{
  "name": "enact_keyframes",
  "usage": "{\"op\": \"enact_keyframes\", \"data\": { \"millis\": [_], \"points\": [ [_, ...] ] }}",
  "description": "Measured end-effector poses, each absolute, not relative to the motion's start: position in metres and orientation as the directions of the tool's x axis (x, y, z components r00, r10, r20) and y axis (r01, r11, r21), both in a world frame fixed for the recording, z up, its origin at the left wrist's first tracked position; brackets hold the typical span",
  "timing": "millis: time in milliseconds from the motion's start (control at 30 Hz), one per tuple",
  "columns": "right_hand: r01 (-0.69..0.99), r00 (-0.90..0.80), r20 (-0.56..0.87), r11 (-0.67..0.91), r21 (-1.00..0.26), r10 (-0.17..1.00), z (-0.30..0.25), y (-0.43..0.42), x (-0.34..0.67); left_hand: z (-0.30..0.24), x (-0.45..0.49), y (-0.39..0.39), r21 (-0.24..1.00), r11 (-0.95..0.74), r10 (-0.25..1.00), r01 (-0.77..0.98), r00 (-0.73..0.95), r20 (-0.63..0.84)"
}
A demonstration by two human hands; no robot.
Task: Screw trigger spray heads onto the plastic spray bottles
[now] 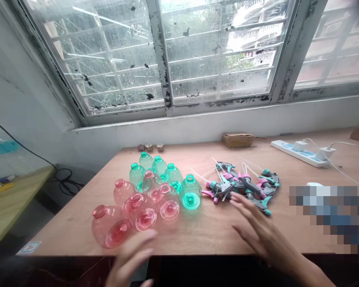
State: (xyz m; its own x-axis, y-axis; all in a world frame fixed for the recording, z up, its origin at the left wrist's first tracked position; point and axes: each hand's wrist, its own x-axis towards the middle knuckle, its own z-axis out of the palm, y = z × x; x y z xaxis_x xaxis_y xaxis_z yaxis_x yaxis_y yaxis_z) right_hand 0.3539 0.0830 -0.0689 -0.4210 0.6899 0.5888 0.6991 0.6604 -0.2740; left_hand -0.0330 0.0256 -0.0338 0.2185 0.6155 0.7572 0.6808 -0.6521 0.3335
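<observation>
The pile of spray triggers (242,185) lies on the wooden table (209,235), right of centre; the right hand (257,227), at its six o'clock, is open with fingers spread, its tips at the pile's near edge; the left hand (131,259), blurred, is open and holds nothing; pink bottles (137,209) stand at its twelve o'clock; green bottles (164,175) stand at their one o'clock; a power strip (299,153) lies at the pile's two o'clock.

open hands (257,223), bottles (143,199) — spray triggers (242,185)
</observation>
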Motion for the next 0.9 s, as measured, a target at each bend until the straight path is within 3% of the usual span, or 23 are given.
{"op": "enact_keyframes", "data": {
  "millis": [67,100,167,267,433,900],
  "points": [
    [0.626,-0.561,0.462,0.718,-0.306,0.687,-0.072,0.083,0.345,-0.022,0.003,0.038,0.225,-0.835,0.519,0.503,0.582,0.626],
    [0.601,-0.602,0.410,0.727,-0.332,0.685,-0.073,0.085,0.342,-0.016,0.020,0.046,0.205,-0.866,0.486,0.457,0.668,0.564],
    [0.589,-0.617,0.341,0.703,-0.399,0.709,-0.076,0.090,0.340,-0.008,0.048,0.062,0.233,-0.846,0.533,0.479,0.757,0.379],
    [0.617,-0.594,0.237,0.624,-0.479,0.769,-0.073,0.095,0.340,-0.008,0.070,0.080,0.265,-0.796,0.599,0.544,0.773,0.209],
    [0.637,-0.610,0.129,0.581,-0.507,0.782,-0.056,0.094,0.341,-0.025,0.070,0.091,0.328,-0.688,0.704,0.647,0.704,0.088],
    [0.595,-0.602,0.180,0.587,-0.550,0.778,-0.059,0.100,0.346,-0.018,0.061,0.091,0.519,-0.572,0.747,0.635,0.665,0.009]
  ]
}}
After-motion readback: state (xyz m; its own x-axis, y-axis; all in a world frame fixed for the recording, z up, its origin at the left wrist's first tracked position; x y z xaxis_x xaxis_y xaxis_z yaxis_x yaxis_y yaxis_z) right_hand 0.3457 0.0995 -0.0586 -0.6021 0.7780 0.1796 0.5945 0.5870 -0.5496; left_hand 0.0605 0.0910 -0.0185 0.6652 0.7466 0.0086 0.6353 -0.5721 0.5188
